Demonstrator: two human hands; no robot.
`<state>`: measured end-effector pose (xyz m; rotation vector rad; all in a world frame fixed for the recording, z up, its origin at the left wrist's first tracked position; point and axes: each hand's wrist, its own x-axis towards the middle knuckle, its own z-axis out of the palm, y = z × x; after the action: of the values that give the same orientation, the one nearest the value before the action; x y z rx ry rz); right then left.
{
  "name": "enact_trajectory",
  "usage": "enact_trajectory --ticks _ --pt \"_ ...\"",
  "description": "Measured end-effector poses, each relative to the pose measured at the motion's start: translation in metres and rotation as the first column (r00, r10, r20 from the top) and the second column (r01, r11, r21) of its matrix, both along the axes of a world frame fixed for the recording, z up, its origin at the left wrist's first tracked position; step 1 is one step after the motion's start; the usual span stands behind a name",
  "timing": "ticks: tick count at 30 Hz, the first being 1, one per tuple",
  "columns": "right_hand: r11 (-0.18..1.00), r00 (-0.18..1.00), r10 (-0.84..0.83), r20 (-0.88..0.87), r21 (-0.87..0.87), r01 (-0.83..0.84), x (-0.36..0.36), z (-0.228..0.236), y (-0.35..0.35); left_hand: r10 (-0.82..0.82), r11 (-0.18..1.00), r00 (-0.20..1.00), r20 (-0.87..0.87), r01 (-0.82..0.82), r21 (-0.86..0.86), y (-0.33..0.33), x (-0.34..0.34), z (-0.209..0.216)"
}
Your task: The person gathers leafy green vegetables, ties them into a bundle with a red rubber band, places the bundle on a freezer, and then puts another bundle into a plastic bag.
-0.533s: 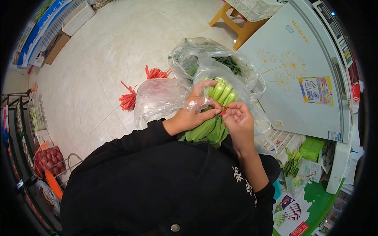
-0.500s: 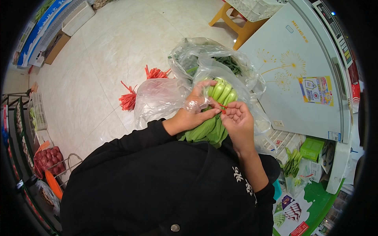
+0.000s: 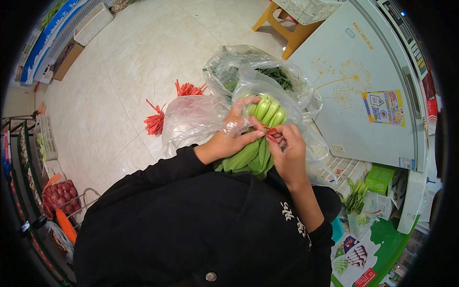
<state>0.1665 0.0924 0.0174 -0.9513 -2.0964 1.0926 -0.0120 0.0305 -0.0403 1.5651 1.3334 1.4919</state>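
A bunch of leafy greens (image 3: 248, 154) with thick pale-green stems lies across my lap, stem ends pointing away from me. My left hand (image 3: 237, 130) wraps round its left side, partly behind a clear plastic film. My right hand (image 3: 289, 146) pinches a red tie (image 3: 271, 134) at the middle of the bunch, where the stems meet the leaves. The thumb of my left hand rests close to that tie. How the tie runs behind the bunch is hidden. A clear plastic bag (image 3: 229, 57) with more dark greens stands just beyond.
Bundles of red ties (image 3: 155, 120) lie on the tiled floor by a crumpled clear bag (image 3: 191, 117). A white fridge (image 3: 351, 91) stands at the right, a yellow stool (image 3: 275, 24) beyond it. Racks with a net of red round produce (image 3: 62, 196) line the left.
The fingers of my right hand have closed in on the red tie, now drawn up nearer the bunch. My left hand keeps its hold in nearly the same place.
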Motion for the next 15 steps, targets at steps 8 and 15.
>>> enact_trajectory --ticks 8,15 --pt "0.920 0.986 0.019 -0.168 -0.384 -0.083 0.019 -0.034 0.011 0.014 0.989 0.976 0.216 0.018 -0.145 -0.002 -0.002 0.002" --pt "0.689 0.875 -0.267 -0.403 -0.715 -0.119 0.019 -0.029 0.010 0.024 0.995 0.966 0.258 0.001 -0.096 -0.006 -0.007 -0.006"
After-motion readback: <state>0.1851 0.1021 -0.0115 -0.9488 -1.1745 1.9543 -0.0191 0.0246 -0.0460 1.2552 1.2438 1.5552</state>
